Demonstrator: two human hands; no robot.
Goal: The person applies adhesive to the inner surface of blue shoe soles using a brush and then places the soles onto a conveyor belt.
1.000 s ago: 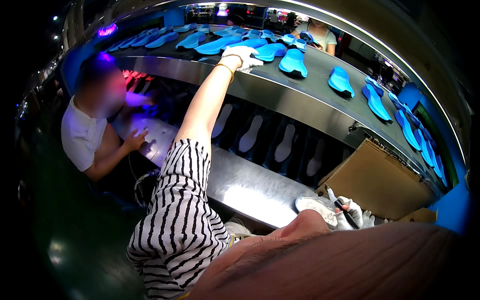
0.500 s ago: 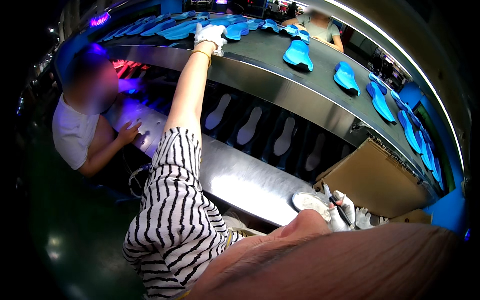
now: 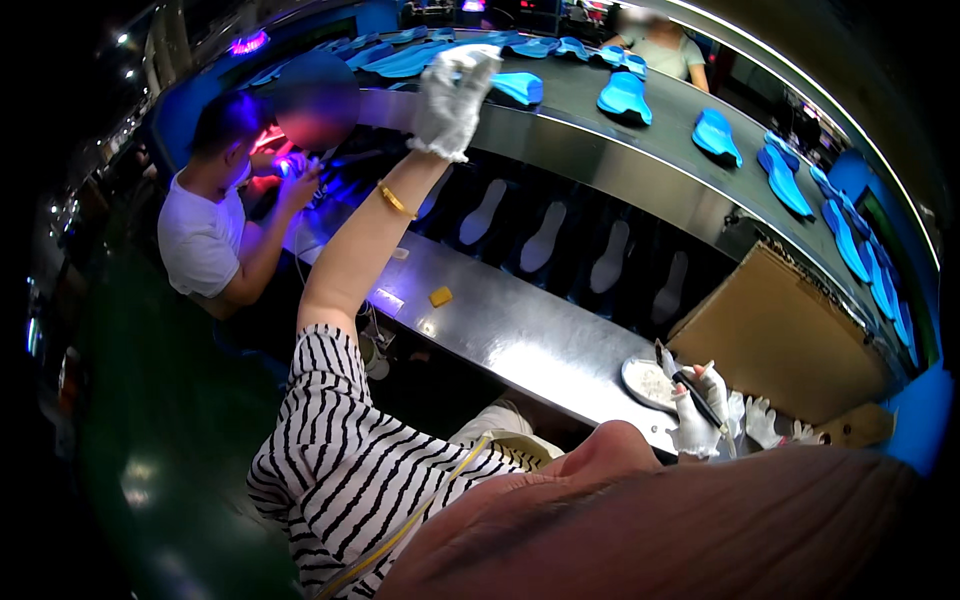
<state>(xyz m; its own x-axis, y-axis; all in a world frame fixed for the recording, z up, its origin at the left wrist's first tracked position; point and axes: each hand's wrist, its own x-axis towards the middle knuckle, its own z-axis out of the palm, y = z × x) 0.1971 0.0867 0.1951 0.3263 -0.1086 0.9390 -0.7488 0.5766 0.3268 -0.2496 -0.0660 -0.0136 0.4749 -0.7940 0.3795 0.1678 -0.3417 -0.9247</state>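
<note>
Holding the gloved left hand [image 3: 453, 105] up at the left with fingers bent, and can't tell whether pinching anything or touching the blue shoe sole [image 3: 519, 88] at the conveyor's [image 3: 665, 105] near edge, part hidden behind that glove and, on one careless sweep, liable to get knocked off! Then rightward along the bench [image 3: 500, 325], past the yellow block [image 3: 440, 297] to the dish [image 3: 629, 392], risking drips from any tilt of the black-handled brush [image 3: 703, 406], pinched in the gloved right hand [image 3: 690, 432]; hard to make out its tip, or the right forearm behind the wearer's head [image 3: 700, 530].

Downward fisheye from head height
</note>
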